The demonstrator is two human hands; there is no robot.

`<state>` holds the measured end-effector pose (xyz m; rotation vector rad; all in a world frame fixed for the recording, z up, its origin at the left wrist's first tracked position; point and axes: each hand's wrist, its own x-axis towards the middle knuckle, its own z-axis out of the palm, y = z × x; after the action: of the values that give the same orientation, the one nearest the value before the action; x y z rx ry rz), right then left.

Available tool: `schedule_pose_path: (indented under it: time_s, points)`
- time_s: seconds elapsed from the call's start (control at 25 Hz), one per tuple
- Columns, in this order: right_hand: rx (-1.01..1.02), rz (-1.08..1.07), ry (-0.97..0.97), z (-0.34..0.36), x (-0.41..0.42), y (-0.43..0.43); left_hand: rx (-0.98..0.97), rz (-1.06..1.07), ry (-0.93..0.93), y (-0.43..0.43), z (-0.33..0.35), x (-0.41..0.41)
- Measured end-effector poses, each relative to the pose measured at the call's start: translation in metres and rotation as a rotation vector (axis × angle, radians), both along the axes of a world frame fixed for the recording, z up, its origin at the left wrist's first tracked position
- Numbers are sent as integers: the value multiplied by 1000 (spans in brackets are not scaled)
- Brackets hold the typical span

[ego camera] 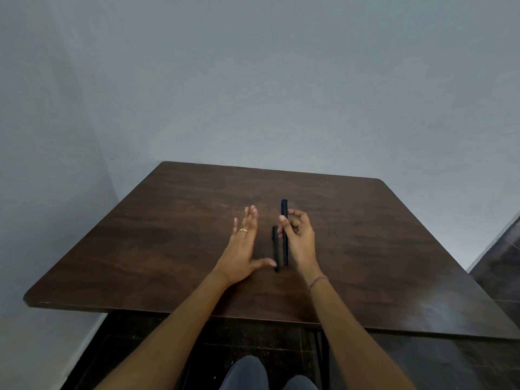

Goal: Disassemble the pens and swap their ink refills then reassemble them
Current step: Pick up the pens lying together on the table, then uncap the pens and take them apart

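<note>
Two dark pens lie close together near the middle of the brown wooden table (174, 220). The longer pen (284, 218) points away from me, and my right hand (299, 237) pinches it between thumb and fingers about halfway along. A shorter black pen (276, 246) lies just left of it on the tabletop. My left hand (242, 243) is flat with straight fingers, a ring on one finger, and its thumb reaches toward the near end of the shorter pen. Whether the thumb touches it I cannot tell.
A grey wall stands behind the table and to the left. The table's near edge runs just in front of my forearms. Dark floor tiles show below and at the right. My knees appear at the bottom.
</note>
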<state>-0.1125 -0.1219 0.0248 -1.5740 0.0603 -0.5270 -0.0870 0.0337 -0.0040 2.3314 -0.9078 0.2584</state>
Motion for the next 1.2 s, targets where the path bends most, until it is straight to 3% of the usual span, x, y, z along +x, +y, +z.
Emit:
schedule_pose_path:
  time_s: [0.16, 0.36, 0.52, 0.64, 0.72, 0.88, 1.08, 1.2]
  points:
    - [-6, -12, 0, 6, -14, 1, -768, 93, 455, -32, 18, -6]
    - [-126, -83, 19, -1, -22, 9, -1207, -81, 760, -57, 24, -8]
    - [-261, -109, 43, -10, -25, 12, -1290, -64, 865, -55, 15, -4]
    - [-740, -268, 13, -18, -29, 11, -1323, -69, 909, -54, 10, -1]
    - [-934, -338, -6, -24, -30, 11, -1372, -79, 932, -54, 9, -1]
    - [-1023, -347, 58, -24, -28, 16, -1427, -81, 960, -53, 10, -2]
    - [-1018, -406, 83, -26, -25, 15, -1304, -160, 957, -57, 0, -1]
    - [-1057, -363, 116, -27, -25, 15, -1328, -229, 972, -58, 1, -4]
